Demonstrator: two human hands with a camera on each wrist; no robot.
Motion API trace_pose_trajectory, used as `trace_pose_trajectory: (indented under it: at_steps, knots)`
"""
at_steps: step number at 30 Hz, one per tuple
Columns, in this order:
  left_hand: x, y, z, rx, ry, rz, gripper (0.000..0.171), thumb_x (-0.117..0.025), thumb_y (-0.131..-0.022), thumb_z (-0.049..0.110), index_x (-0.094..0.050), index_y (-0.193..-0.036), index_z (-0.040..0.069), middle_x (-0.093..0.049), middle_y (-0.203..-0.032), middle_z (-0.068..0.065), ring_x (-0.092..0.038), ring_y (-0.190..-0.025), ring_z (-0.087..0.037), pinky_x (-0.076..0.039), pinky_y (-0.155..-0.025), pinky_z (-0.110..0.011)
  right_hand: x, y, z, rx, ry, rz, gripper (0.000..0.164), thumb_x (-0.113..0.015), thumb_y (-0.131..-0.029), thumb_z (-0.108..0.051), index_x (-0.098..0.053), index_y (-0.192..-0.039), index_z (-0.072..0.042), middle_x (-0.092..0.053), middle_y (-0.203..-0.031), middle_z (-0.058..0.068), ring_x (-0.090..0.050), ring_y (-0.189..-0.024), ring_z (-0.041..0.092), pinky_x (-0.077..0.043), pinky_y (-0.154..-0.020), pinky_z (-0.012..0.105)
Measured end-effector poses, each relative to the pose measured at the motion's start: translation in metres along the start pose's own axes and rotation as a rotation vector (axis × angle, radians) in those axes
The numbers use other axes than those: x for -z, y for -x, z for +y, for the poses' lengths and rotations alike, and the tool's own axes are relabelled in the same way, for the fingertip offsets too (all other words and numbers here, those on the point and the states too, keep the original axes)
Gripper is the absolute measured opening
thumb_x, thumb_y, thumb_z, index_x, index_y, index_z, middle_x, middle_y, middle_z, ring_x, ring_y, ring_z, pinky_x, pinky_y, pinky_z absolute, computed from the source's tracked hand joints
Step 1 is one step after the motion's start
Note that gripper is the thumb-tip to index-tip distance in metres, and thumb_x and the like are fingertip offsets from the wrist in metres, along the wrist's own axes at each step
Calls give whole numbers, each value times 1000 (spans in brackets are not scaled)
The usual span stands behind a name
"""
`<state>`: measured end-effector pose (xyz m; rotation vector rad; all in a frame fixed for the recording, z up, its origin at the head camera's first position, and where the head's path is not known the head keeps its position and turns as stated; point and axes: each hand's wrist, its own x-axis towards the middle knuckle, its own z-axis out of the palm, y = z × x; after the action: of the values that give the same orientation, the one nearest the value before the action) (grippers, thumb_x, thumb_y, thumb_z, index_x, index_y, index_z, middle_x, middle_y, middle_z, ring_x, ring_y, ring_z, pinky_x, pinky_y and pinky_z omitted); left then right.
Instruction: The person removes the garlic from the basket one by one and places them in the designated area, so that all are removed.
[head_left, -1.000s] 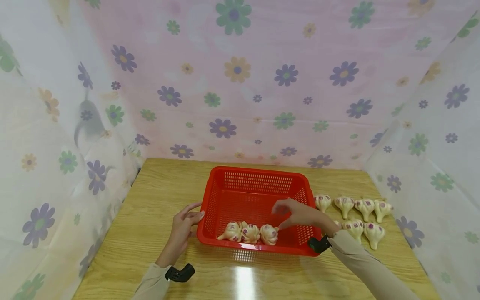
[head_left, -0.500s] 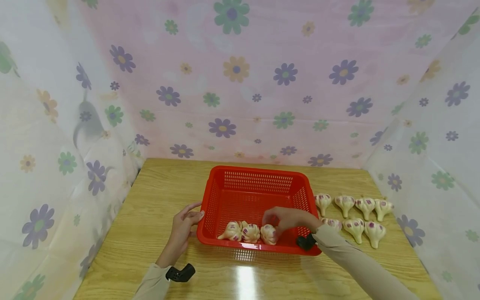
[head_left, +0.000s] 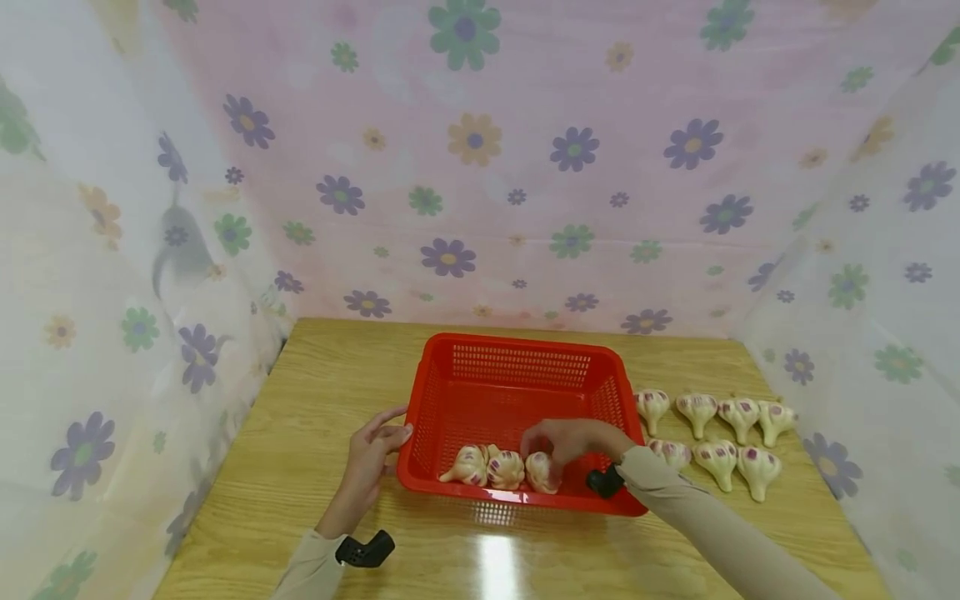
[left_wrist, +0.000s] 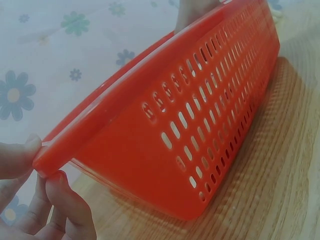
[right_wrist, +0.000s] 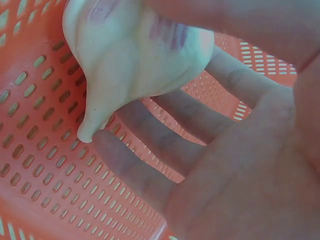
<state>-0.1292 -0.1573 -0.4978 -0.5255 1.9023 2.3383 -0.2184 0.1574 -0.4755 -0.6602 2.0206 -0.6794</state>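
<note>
Inside a red plastic basket (head_left: 525,342) three garlic bulbs lie along the near wall. My right hand (head_left: 576,438) reaches into the basket and holds the rightmost garlic bulb (head_left: 537,472). Close up in the right wrist view, that purple-streaked bulb (right_wrist: 130,55) sits between the thumb and the fingers, its stem hanging down. The middle bulb (head_left: 506,469) and the left bulb (head_left: 470,465) rest beside it. At the basket's left side, my left hand (head_left: 367,468) grips the rim; the left wrist view has the rim (left_wrist: 55,152) between thumb and fingers.
Right of the basket, several more garlic bulbs (head_left: 716,458) lie in two rows on the wooden table (head_left: 330,367). Flower-patterned cloth (head_left: 480,208) encloses the back and both sides of the table.
My right hand has moved left and down inside the basket and taken hold of the rightmost bulb. The left hand stays at the rim.
</note>
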Motion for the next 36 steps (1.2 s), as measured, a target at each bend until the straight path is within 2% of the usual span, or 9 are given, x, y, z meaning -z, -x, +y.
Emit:
trace_pose_trajectory:
  at_steps: [5, 12, 19, 23, 26, 30, 36]
  knots:
    - [-4, 0, 0, -14, -4, -13, 40, -69, -86, 13, -59, -125, 12, -64, -95, -13, -65, -80, -26, -56, -61, -44, 1, 2, 4, -6, -11, 0, 44, -80, -67, 3, -62, -100, -19, -56, -102, -2, -47, -93, 21, -47, -80, 38]
    - [-4, 1, 1, -15, 7, -10, 41, -69, -86, 11, -59, -126, 10, -64, -93, -13, -65, -79, -26, -56, -59, -43, 2, 8, 7, 33, -46, 7, 42, -79, -66, 1, -62, -102, -11, -56, -96, 4, -49, -68, 18, -45, -56, 35]
    - [-4, 2, 0, -1, 21, -16, 42, -67, -87, 11, -57, -128, 11, -64, -95, -13, -65, -81, -27, -56, -59, -44, 8, 19, 6, 48, -69, 60, 43, -79, -69, -7, -60, -108, -8, -54, -100, 6, -52, -67, 25, -51, -62, 44]
    - [-2, 1, -2, 12, 24, -8, 43, -66, -88, 10, -56, -130, 11, -64, -94, -11, -65, -82, -27, -56, -60, -44, 13, 25, 4, 87, -45, 98, 45, -81, -71, -12, -60, -110, -6, -55, -103, 5, -52, -76, 24, -51, -67, 42]
    - [-2, 0, -3, 17, 18, 0, 43, -65, -89, 10, -56, -130, 11, -64, -94, -10, -65, -82, -26, -56, -60, -43, 16, 31, 5, 113, -59, 118, 44, -81, -72, -15, -59, -110, -6, -56, -103, 6, -53, -70, 28, -52, -65, 45]
    - [-1, 1, -2, 20, 17, 3, 42, -66, -88, 10, -56, -129, 11, -64, -94, -10, -65, -83, -27, -56, -59, -43, 18, 38, 7, 130, -98, 136, 42, -80, -75, -16, -58, -110, -7, -56, -99, 10, -53, -55, 33, -51, -60, 52]
    - [-1, 0, -2, 25, 17, 9, 43, -67, -88, 11, -56, -130, 11, -64, -93, -9, -65, -83, -25, -56, -59, -43, 22, 48, 9, 147, -121, 193, 42, -79, -76, -18, -57, -110, -7, -55, -103, 11, -54, -59, 29, -51, -61, 49]
